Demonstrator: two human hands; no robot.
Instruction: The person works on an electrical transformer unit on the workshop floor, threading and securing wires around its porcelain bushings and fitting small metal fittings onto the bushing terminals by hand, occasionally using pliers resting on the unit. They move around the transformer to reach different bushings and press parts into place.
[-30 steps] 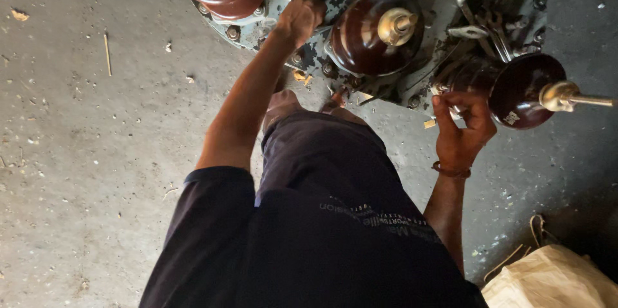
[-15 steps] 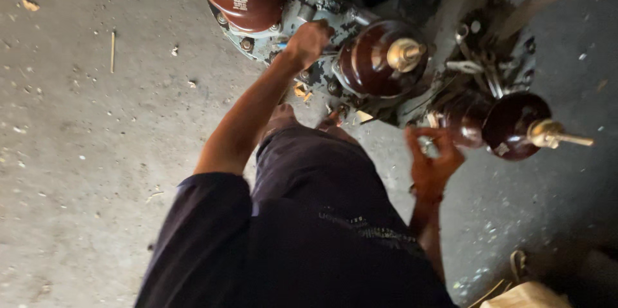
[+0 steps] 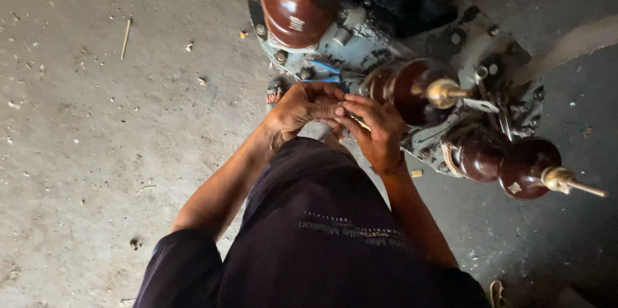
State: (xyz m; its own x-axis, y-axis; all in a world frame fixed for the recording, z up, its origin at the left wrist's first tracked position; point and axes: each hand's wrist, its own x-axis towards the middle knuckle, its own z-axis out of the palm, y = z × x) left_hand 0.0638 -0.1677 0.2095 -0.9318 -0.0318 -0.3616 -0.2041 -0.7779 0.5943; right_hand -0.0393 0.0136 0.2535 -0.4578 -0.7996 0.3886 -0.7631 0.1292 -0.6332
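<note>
A small pale object (image 3: 356, 121) is pinched between the fingertips of both hands; what it is cannot be told, since it is mostly covered. The left hand (image 3: 302, 107) is curled nearly closed over it from one side, and the right hand (image 3: 376, 129) is bent around it from the other, so that the two sets of fingers are pressed together and touch above the lap. Whether the grip of either hand is fully closed cannot be told.

Just beyond the fingertips, a dark brown porcelain bushing (image 3: 412, 89) with a brass terminal stud (image 3: 445, 93) is seen, mounted on the grey metal cover of a transformer (image 3: 463, 37). Just above the left hand, a blue part (image 3: 325, 71) is fixed to the cover. Farther up from the fingers, a second brown bushing (image 3: 297, 5) is seated at the bolted rim. To the right of the right hand, well apart, a third bushing (image 3: 524, 168) is mounted, with its brass stud pointing outward. Below the hands, the dark shorts (image 3: 322, 231) of the person are seen, and a dusty concrete floor (image 3: 96, 153) with scattered chips is spread to the left of the left hand.
</note>
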